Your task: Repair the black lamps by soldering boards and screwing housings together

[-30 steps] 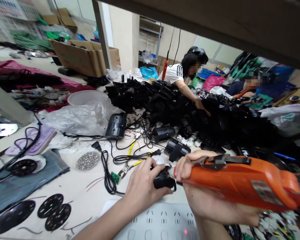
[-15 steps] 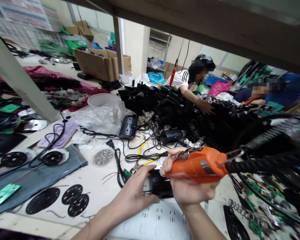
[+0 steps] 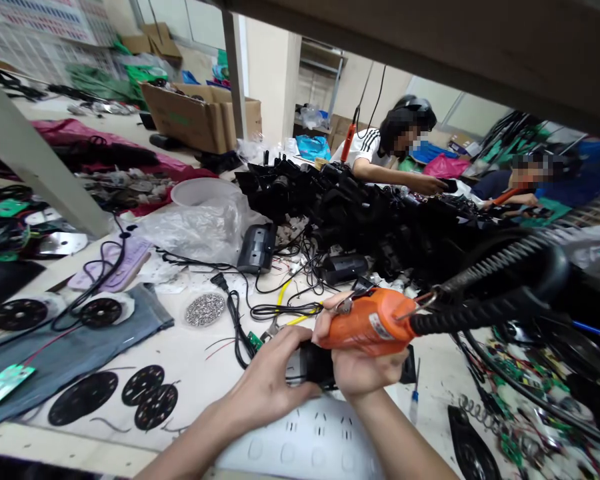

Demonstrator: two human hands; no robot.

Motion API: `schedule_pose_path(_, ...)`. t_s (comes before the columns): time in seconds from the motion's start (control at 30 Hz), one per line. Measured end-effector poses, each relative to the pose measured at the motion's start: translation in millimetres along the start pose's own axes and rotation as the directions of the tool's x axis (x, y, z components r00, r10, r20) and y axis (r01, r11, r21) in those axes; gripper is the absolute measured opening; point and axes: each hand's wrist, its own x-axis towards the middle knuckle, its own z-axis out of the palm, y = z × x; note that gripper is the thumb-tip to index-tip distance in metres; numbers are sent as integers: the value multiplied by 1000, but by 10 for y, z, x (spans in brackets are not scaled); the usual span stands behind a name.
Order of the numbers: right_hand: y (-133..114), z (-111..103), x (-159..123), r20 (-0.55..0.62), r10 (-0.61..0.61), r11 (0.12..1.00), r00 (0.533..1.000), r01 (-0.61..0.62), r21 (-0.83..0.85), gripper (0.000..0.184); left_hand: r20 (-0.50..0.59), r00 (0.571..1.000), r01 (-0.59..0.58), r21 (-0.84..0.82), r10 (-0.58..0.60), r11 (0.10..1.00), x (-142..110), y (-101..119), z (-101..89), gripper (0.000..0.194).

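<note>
My right hand [image 3: 357, 370] is wrapped around an orange electric screwdriver [image 3: 367, 325], whose black cable and coiled spring run off to the right. The driver's tip is hidden behind my fingers. Below it lies a black plastic housing [image 3: 317, 367], partly covered by both hands. With thumb and fingers on opposite sides, my left hand [image 3: 270, 380] grips the left end of that housing. A white panel with socket-like slots [image 3: 305, 437] sits under the housing, close to me. Pliers with yellow handles [image 3: 300, 319] and a black plug cord [image 3: 236, 320] lie just beyond my left hand.
A dish of small screws [image 3: 205, 310] stands to the left, near black perforated discs [image 3: 143, 385]. A blue-handled screwdriver [image 3: 415, 393] and heaped circuit boards [image 3: 530, 400] lie right. Black housings [image 3: 340, 207] pile up ahead; a co-worker [image 3: 380, 153] sits behind. A shelf beam [image 3: 430, 53] hangs overhead.
The orange screwdriver and my right hand have shifted slightly left, uncovering the blue-handled screwdriver. My left hand keeps its place on the housing. The co-worker's arm has swung right and up.
</note>
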Motion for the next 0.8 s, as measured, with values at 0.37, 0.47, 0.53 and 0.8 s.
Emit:
schedule_pose_path(0.37, -674, -20, -305, -37, 43, 999, 998, -44, -21, 55, -9, 998, -59, 78, 60, 995, 7, 54, -30, 50)
schedule_pose_path(0.47, -670, -2, -407, -69, 70, 996, 995, -74, -51, 62, -14, 997, -77, 94, 78, 993, 6, 47, -26, 50)
schedule_pose_path(0.53, -604, -1, -437, -91, 86, 994, 992, -91, -53, 70, -19, 996, -89, 96, 92, 991, -1, 49, -17, 49)
schedule_pose_path(0.8, -376, -90, -410, 14, 151, 988, 988, -151, -20, 65, -46, 996, -77, 90, 82, 993, -6, 29, 25, 44)
